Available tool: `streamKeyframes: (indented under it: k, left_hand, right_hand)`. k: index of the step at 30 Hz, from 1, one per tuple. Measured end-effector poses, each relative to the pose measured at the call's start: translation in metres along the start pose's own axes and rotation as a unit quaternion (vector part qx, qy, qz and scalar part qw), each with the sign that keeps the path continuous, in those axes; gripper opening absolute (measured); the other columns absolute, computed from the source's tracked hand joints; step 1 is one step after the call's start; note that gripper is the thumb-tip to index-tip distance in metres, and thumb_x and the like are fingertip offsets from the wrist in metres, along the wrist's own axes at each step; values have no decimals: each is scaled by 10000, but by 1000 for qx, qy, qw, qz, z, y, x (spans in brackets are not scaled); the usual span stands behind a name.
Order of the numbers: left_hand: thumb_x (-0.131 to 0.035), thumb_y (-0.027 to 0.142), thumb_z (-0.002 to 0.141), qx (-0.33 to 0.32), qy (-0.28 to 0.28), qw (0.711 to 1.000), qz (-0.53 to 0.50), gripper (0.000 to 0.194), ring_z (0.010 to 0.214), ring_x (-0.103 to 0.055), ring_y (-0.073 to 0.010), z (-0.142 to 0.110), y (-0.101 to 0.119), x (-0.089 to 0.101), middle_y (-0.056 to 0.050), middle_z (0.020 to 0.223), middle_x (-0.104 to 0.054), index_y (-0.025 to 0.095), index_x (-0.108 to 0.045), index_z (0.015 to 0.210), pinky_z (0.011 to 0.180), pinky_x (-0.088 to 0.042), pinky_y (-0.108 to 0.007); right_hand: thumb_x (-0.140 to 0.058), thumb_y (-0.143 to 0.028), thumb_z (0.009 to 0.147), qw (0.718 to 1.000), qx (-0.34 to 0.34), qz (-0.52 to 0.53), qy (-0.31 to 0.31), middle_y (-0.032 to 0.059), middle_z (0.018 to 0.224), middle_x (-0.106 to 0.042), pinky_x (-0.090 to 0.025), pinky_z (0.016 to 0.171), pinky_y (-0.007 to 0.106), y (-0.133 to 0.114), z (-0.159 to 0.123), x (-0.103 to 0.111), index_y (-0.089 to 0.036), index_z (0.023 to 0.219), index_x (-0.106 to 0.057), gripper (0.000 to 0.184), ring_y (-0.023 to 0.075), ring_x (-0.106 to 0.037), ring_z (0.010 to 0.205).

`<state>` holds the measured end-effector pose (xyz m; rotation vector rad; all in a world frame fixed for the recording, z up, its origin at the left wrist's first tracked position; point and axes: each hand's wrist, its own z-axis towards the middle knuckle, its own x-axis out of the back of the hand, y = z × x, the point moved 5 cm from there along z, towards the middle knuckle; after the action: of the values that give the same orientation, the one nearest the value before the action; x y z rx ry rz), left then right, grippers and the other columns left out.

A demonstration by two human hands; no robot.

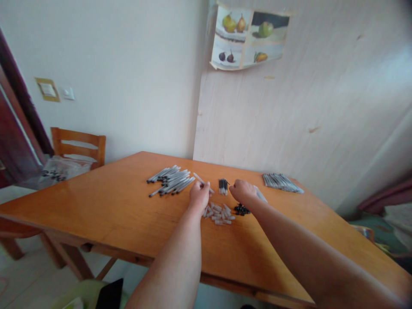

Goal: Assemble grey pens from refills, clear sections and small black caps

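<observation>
Well, left-hand fingers (207, 185) pinch a clear tube (198, 177) near mid-frame, slanting down rightward; dark sticks (223, 186) lie lengthwise up-frame to its right, just beside the right hand (243, 191), whose finger state I cannot tell.

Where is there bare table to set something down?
Bare table: left of the loose pens; right of the right forearm, nearer than the pen row. Crowded: around left hand and right hand, with white pieces, black pieces and dark rods.
</observation>
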<state>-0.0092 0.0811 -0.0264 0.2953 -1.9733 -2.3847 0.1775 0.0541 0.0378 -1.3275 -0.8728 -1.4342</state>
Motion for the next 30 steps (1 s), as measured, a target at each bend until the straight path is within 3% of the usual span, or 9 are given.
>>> streamKeyframes:
  k: [16, 20, 25, 28, 30]
  left_hand:
    - [-666, 370, 785, 1, 0, 1000, -17, 209, 550, -587, -154, 3, -7, -3, -10, 630, -619, 204, -551, 732, 543, -441, -246]
    - [-655, 375, 795, -2, -4, 1000, -7, 215, 554, -586, -156, 4, -7, -3, -17, 626, -623, 202, -555, 717, 544, -435, -246]
    - [-667, 362, 787, -3, -5, 1000, -16, 207, 566, -591, -158, 3, -4, -3, -20, 631, -627, 199, -564, 713, 545, -433, -243]
    - [-679, 356, 776, -3, -5, 1000, -16, 203, 571, -592, -161, 2, -3, -3, -22, 638, -631, 199, -566, 714, 556, -443, -252]
    - [-670, 360, 782, -4, -5, 1000, -2, 204, 576, -595, -163, 2, -1, -2, -23, 640, -632, 200, -564, 713, 561, -448, -255]
  right_hand:
    - [-455, -408, 876, 999, -9, 28, -29, 184, 1104, -700, -484, 743, 339, -10, 6, -12, -164, 1008, -737, 395, 306, -661, 1015]
    - [-409, -383, 894, 998, 18, 52, -13, 160, 1014, -721, -444, 668, 290, -9, 5, -7, -176, 924, -735, 387, 256, -673, 915]
    - [-422, -368, 883, 990, 101, 99, 5, 73, 843, -724, -377, 602, 237, -21, -5, -3, -190, 831, -711, 344, 174, -634, 769]
    - [-441, -354, 876, 986, 125, 107, 9, 57, 869, -727, -379, 612, 231, -27, -12, -4, -207, 863, -716, 313, 167, -630, 779]
    - [-429, -340, 886, 991, 103, 88, 6, 79, 950, -731, -403, 643, 242, -23, -11, -5, -218, 929, -727, 325, 190, -649, 845]
